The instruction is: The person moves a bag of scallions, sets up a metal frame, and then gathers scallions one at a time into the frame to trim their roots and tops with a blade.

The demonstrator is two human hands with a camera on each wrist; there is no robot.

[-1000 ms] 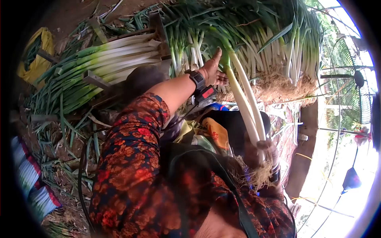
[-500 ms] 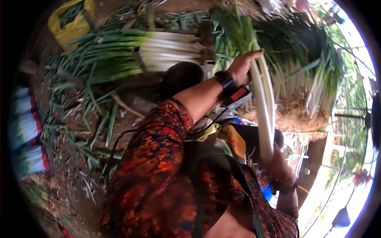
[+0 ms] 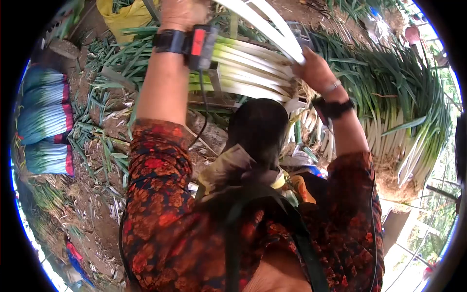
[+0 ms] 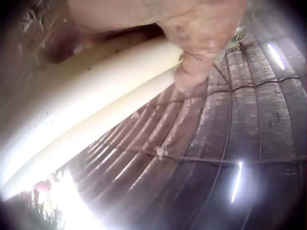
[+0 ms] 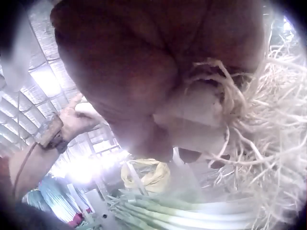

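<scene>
Two long green onions (image 3: 272, 29), white in the stalk, are held up between both hands. My right hand (image 3: 316, 70) grips their root end, and pale stringy roots (image 5: 268, 115) spread from it in the right wrist view. Higher and to the left, my left hand (image 3: 185, 13) is partly cut off by the head view's top edge. In the left wrist view its thumb (image 4: 194, 69) and fingers wrap round the white stalks (image 4: 105, 91). Below the raised stalks lies a row of green onions (image 3: 253, 73), roots toward the right.
A big heap of rooted green onions (image 3: 389, 112) lies at the right. A yellow bag (image 3: 121, 24) stands at the upper left. Packed bundles with red edges (image 3: 48, 121) lie at the far left. A dark rounded object (image 3: 258, 126) is just in front of my body.
My left hand went from spread beside the stalks to gripping them. Both hands then rose forward and left with the green onions, over the laid row. The head view turned too.
</scene>
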